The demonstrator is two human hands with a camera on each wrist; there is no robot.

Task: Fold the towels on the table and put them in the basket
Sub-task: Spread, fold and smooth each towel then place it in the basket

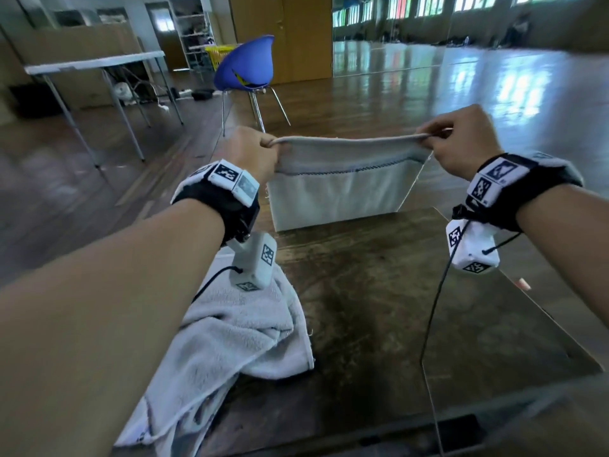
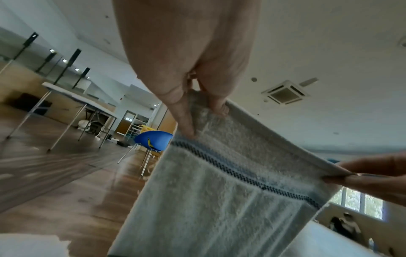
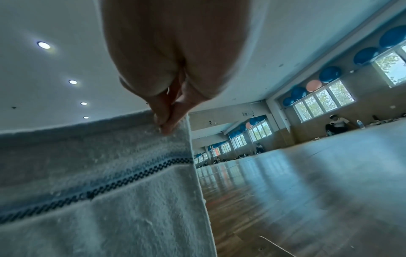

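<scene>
While left grip (image 1: 253,150) and right grip (image 1: 458,143) each pinch a top corner | towel (image 1: 339,192) hangs taut between them

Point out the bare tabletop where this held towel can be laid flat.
Free: dark tabletop between the crumpled towel and the right edge, below the held towel. Crowded: the left side, under the crumpled towel.

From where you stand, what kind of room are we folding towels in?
Probably a gym or dance studio: a wide glossy wooden floor, large exercise balls stored above the windows, and a mirrored wall. Both hands hold a towel stretched over a dark table.
</scene>
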